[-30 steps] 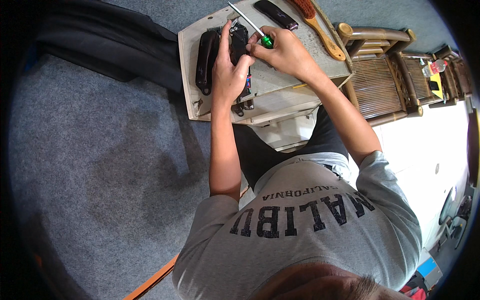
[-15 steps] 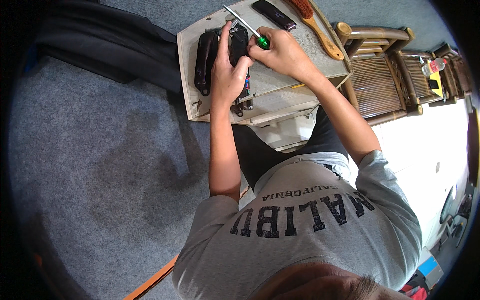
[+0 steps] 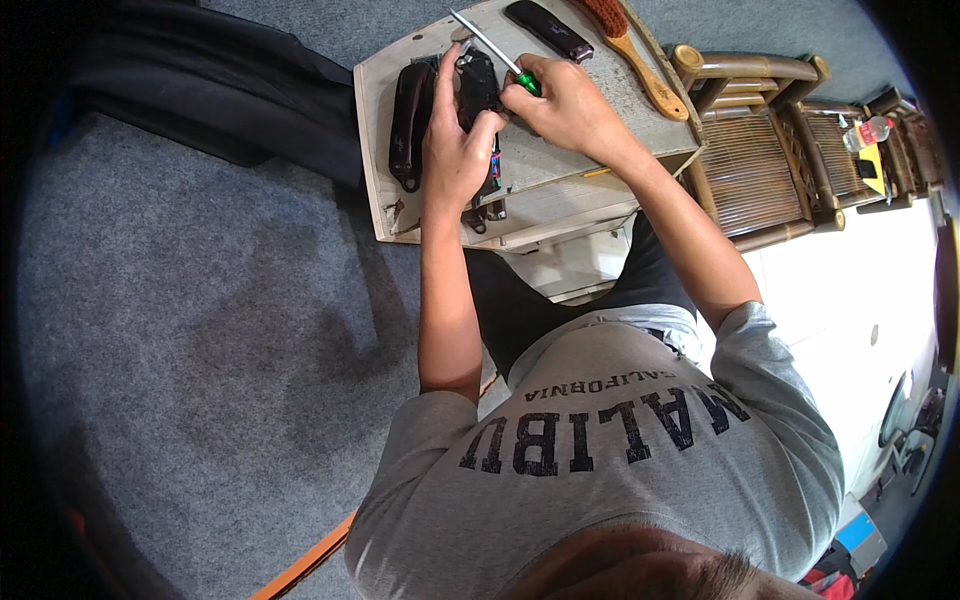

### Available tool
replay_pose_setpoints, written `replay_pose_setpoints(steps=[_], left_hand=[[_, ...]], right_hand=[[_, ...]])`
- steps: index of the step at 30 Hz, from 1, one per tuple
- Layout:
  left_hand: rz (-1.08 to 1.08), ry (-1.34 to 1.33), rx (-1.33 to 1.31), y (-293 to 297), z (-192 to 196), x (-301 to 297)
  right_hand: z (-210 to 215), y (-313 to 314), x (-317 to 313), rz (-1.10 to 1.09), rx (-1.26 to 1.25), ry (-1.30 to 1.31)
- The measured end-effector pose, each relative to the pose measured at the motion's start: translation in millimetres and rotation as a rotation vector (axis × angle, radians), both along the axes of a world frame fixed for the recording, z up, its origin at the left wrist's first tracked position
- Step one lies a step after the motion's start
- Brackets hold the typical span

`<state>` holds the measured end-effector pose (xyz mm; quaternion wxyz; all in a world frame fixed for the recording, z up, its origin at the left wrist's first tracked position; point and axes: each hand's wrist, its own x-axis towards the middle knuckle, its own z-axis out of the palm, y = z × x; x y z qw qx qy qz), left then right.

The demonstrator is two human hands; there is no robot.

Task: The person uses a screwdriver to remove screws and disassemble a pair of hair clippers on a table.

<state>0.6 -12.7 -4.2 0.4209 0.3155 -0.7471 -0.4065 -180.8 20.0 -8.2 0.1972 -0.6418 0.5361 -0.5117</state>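
Little change since before: right hand [image 3: 565,105] remains closed on the screwdriver [image 3: 495,50], tip slightly shifted. Left hand [image 3: 455,150] fingers still clasp the black device [image 3: 478,95] on the bench [image 3: 560,185].

Our left hand [image 3: 455,150]: forearm extended straight ahead, palm down, fingers curled in a clamp. Our right hand [image 3: 565,105]: arm bent at the elbow, wrist angled inward, fingers pinched closed just beside the left.
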Motion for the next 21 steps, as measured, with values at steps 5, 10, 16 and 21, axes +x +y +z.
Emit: replay_pose_setpoints(steps=[5, 10, 16, 21], left_hand=[[0.048, 0.012, -0.021, 4.4, 4.4, -1.6], [0.093, 0.018, 0.053, 8.9, 10.2, -1.9], [0.123, 0.037, 0.068, 10.3, 9.5, -1.0], [0.124, 0.048, 0.080, 8.8, 6.5, -2.2]], right_hand=[[-2.7, -1.3, 1.0, -0.032, 0.005, -0.036], [4.9, -3.5, -1.4, -0.135, 0.029, -0.042], [5.2, -12.0, -9.0, -0.159, 0.061, 0.186], [3.3, -10.3, -13.8, -0.092, 0.087, 0.118]])
